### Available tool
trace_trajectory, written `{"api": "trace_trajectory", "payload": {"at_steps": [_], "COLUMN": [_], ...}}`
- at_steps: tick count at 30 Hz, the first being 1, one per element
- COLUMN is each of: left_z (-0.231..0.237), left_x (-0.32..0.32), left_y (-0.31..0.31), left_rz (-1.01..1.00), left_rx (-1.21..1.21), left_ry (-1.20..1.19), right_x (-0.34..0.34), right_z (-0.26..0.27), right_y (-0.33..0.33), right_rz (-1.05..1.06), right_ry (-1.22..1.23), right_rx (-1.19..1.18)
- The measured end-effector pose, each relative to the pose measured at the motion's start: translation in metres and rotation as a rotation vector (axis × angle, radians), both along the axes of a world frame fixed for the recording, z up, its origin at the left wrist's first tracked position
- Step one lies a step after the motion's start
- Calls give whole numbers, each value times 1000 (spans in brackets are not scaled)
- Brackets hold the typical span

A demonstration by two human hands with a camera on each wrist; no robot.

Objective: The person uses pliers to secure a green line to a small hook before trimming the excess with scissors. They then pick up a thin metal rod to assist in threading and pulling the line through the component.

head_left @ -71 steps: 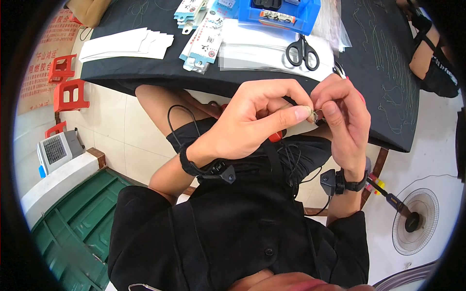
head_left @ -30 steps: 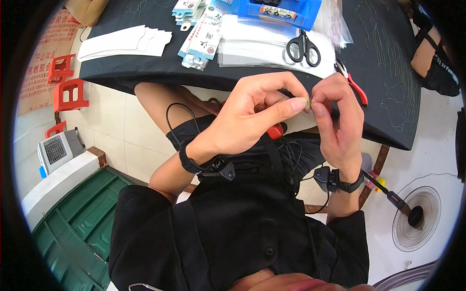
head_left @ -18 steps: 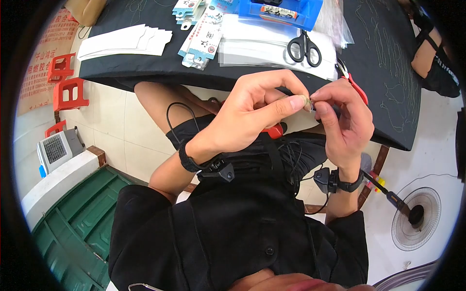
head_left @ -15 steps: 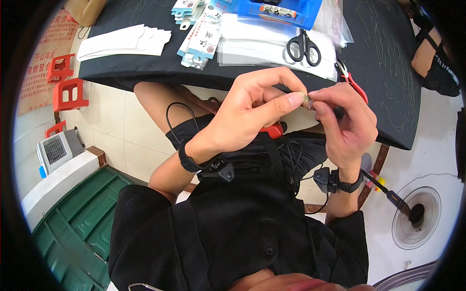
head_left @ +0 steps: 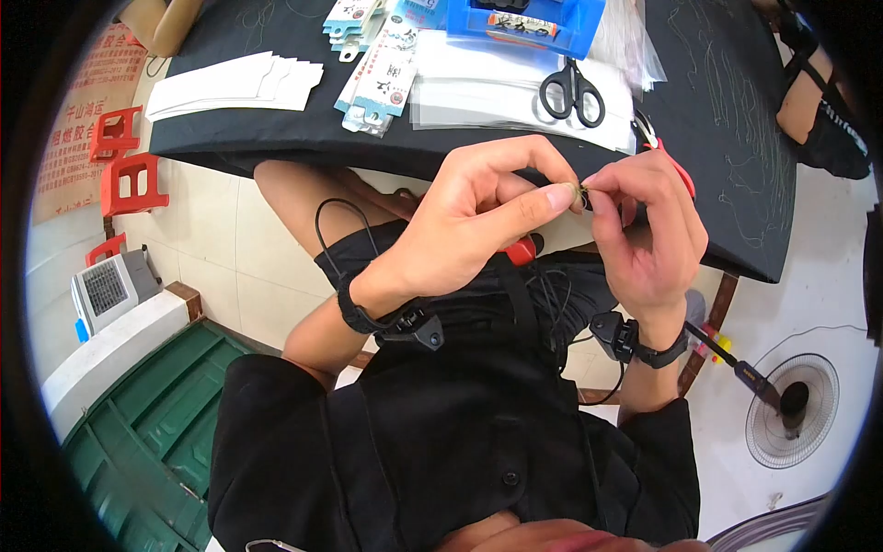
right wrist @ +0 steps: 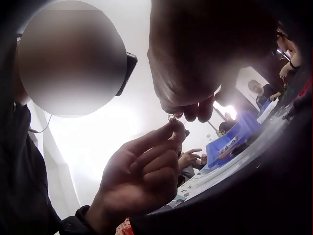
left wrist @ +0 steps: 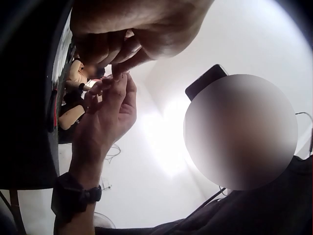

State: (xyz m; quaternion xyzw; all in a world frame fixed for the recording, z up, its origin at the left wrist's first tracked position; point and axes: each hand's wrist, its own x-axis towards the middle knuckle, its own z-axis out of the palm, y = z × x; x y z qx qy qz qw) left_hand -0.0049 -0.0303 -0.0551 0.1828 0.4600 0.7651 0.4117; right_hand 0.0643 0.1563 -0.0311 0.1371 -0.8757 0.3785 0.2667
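Both hands meet in front of the table's near edge in the head view. My left hand pinches a small loop of thin greenish line between thumb and forefinger. From the other side my right hand pinches at the same loop, thumb and forefinger tips close to the left ones. The right wrist view catches the tiny loop standing up at the left fingertips. In the left wrist view the fingertips of both hands overlap and the line is hidden.
On the black-covered table lie white cards, printed packets, clear sleeves, black scissors and red-handled pliers. A blue bin stands behind. Thin lines spread at the right, near another person's arm.
My right hand has shifted slightly about the loop, its fingertips parting from the left ones and closing in again. The left hand has stayed almost still, keeping its pinch.
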Motion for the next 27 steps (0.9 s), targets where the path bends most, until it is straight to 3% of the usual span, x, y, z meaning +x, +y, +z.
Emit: {"api": "trace_trajectory", "payload": {"at_steps": [14, 19, 24, 27], "left_z": [1, -4, -3, -3], "left_x": [2, 3, 6, 9], "left_y": [2, 0, 0, 4], "left_rz": [10, 42, 22, 109], "left_rx": [-34, -91, -159, -137], "left_ry": [111, 190, 278, 271], "right_x": [1, 5, 6, 7], "right_z": [-7, -7, -1, -1], "right_y": [4, 6, 6, 5], "right_rz": [-23, -13, 41, 9], "right_ry": [-30, -132, -164, -194], "right_rx": [-19, -288, -217, -214]}}
